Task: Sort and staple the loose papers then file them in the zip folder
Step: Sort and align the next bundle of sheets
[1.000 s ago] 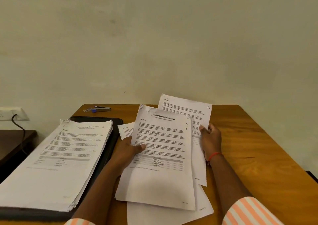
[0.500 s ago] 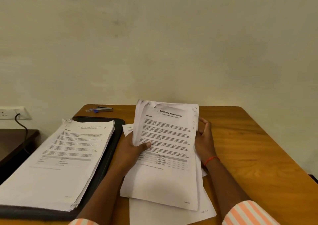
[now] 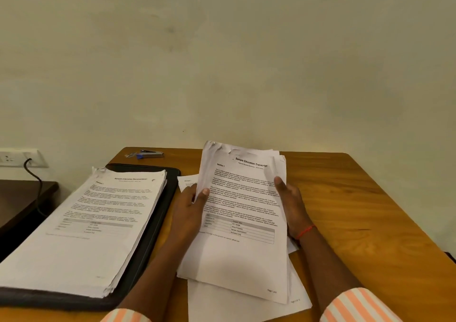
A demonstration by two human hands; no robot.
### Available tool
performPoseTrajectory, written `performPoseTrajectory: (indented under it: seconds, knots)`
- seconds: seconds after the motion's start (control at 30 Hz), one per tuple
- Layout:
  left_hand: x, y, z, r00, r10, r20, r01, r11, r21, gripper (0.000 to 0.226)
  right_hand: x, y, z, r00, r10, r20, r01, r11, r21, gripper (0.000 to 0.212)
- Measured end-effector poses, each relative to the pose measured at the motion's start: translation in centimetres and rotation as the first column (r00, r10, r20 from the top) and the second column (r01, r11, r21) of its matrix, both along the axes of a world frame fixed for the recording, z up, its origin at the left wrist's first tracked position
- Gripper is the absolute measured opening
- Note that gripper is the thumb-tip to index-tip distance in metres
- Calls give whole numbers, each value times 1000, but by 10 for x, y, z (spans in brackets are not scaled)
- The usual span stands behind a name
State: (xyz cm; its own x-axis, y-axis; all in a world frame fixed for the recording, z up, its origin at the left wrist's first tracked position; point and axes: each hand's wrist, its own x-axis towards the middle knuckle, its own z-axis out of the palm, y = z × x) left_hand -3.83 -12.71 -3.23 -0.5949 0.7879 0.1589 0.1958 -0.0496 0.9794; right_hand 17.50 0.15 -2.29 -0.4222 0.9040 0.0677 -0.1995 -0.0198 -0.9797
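Sorting: my left hand and right hand grip the papers by their edges; next I'd square them, then fetch the stapler.

White papers with black print, black zip folder, orange-brown wooden table, orange-and-white striped sleeves, red wrist thread, blue-and-silver stapler.

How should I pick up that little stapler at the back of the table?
Probably pinch the stapler round its middle, across its narrow sides, coming down from above. It lies flat, its length running left to right at the table's far edge, with the wall close behind. The left hand and right hand both hold papers, so free one first.
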Motion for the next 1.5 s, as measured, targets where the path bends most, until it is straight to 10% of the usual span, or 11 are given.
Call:
performPoseTrajectory:
  seconds: [0.2,0.37,0.6,0.93,1.5]
  knots:
    - [-1,0,4,996,-20,88,14,998,66,23,-4,-6,4,996,15,-91,-17,1000,-16,53]
    - [-3,-1,9,974,-67,216,47,994,97,30,-7,-4,5,986,-52,-161,46,998,-42,62]
    - [4,-1,20,983,108,147,-135,973,187,17,-5,-10,16,990,131,-60,-132,991,-14,37]
    - [20,-10,85,986,152,-64,-103,871,480,20,-15,-35,79,994,-74,-85,98,944,315,38]
    - [8,-16,60,999,-39,-36,44,989,140,10,-10,-27,37,995,-56,85,35,973,227,38]
